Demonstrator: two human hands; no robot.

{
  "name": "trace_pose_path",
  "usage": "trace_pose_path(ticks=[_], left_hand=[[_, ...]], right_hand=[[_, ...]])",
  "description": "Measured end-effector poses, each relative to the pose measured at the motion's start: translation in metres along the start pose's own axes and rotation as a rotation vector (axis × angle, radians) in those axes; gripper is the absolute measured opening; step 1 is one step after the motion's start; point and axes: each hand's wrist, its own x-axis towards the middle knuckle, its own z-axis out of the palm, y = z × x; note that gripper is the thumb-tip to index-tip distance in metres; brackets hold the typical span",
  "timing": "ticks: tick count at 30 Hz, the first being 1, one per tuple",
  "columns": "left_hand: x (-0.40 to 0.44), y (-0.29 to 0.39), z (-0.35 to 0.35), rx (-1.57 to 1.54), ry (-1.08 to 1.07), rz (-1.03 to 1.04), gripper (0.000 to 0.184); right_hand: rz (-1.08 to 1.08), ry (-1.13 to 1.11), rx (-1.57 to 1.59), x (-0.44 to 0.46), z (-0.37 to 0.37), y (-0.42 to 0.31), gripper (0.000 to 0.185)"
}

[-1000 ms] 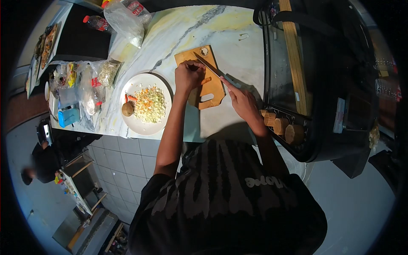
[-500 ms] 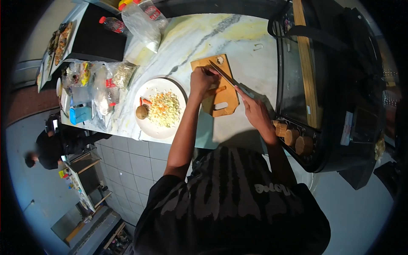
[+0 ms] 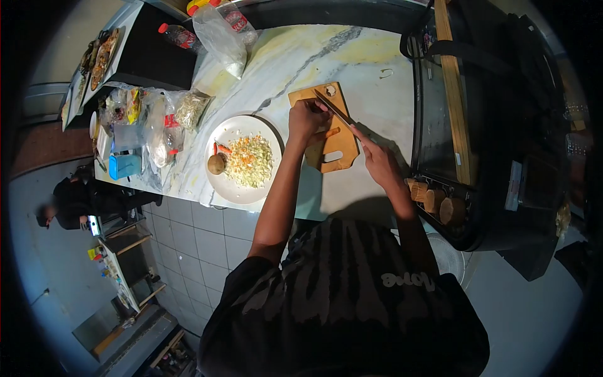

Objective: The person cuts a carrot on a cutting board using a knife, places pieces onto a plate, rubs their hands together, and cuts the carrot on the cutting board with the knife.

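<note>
A wooden cutting board (image 3: 347, 144) lies on the marble counter in front of me. My right hand (image 3: 380, 164) grips a knife (image 3: 334, 108) by its handle, the blade slanting up and left across the board. At the blade, my left hand (image 3: 306, 120) is closed with curled fingers; what they pinch is hidden. An orange carrot piece (image 3: 326, 135) rests on the board just below those fingers. Left of my forearm sits a white plate (image 3: 221, 186) bearing finely chopped pale and orange vegetables (image 3: 248, 163), red-orange pieces (image 3: 223, 149) and a round brown item (image 3: 216, 164).
A large black oven (image 3: 496, 144) with wooden knobs borders the counter on the right. Plastic bags (image 3: 151, 129) and a blue container (image 3: 124, 166) stand left of the plate, bottles (image 3: 179, 38) behind. Another person (image 3: 75, 204) is far left, beyond the tiled floor.
The view has shifted slightly, so the counter things appear a little further right. Both hands and the knife keep nearly the same place over the board.
</note>
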Motion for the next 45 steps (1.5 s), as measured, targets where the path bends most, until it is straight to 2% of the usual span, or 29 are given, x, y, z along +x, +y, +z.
trace_pose_path(ticks=[2, 5, 8, 15, 18, 21, 23, 27, 29, 30, 32, 33, 35, 38, 40, 43, 45], left_hand=[[-0.001, -0.001, -0.001, -0.002, 0.022, 0.029, 0.015], [0.001, -0.006, -0.001, 0.058, 0.062, 0.072, 0.016], [0.001, -0.005, -0.001, 0.11, 0.082, 0.072, 0.018], [-0.009, 0.004, 0.003, 0.178, 0.136, 0.053, 0.017], [-0.005, -0.006, 0.009, 0.166, 0.159, 0.108, 0.016], [-0.005, -0.013, 0.007, 0.117, 0.131, 0.1, 0.016], [-0.007, -0.011, 0.005, 0.129, 0.114, 0.107, 0.019], [-0.013, -0.007, 0.002, 0.206, 0.092, 0.153, 0.023], [-0.015, -0.008, 0.003, 0.197, 0.121, 0.173, 0.021], [-0.015, -0.007, 0.003, 0.189, 0.147, 0.193, 0.019], [-0.015, -0.007, 0.003, 0.195, 0.147, 0.2, 0.021], [-0.016, -0.009, 0.003, 0.197, 0.145, 0.209, 0.023], [-0.015, -0.011, 0.003, 0.172, 0.161, 0.238, 0.024], [-0.014, -0.012, 0.004, 0.163, 0.125, 0.221, 0.022], [-0.012, -0.015, 0.005, 0.229, 0.182, 0.349, 0.02], [-0.011, -0.014, 0.002, 0.234, 0.148, 0.325, 0.019], [-0.011, -0.012, 0.0, 0.201, 0.125, 0.287, 0.019]], right_hand=[[0.056, -0.044, -0.068, 0.002, -0.004, -0.009, 0.058], [-0.035, -0.027, -0.193, 0.008, -0.002, -0.005, 0.059], [-0.005, -0.058, -0.312, 0.012, -0.002, -0.012, 0.061], [-0.026, -0.05, -0.317, 0.016, 0.007, -0.007, 0.064], [-0.076, 0.014, -0.265, 0.018, 0.009, -0.007, 0.062], [-0.009, -0.028, -0.155, 0.019, 0.007, -0.007, 0.056], [-0.099, 0.046, -0.006, 0.021, 0.016, 0.012, 0.049], [-0.114, 0.029, 0.069, 0.021, 0.019, 0.016, 0.045], [-0.338, 0.18, 0.163, 0.021, 0.026, 0.016, 0.044], [-0.342, 0.179, 0.164, 0.021, 0.024, 0.013, 0.044], [-0.107, 0.03, 0.214, 0.017, 0.02, 0.009, 0.044], [-0.108, 0.026, 0.22, 0.016, 0.018, 0.003, 0.044], [0.053, -0.044, 0.277, 0.015, 0.012, -0.007, 0.045], [0.003, -0.01, 0.33, 0.012, 0.014, -0.008, 0.046], [-0.004, -0.001, 0.35, 0.01, 0.015, -0.006, 0.046], [-0.031, 0.035, 0.401, 0.005, 0.021, -0.002, 0.044], [0.033, 0.009, 0.385, -0.002, 0.023, 0.002, 0.044]])
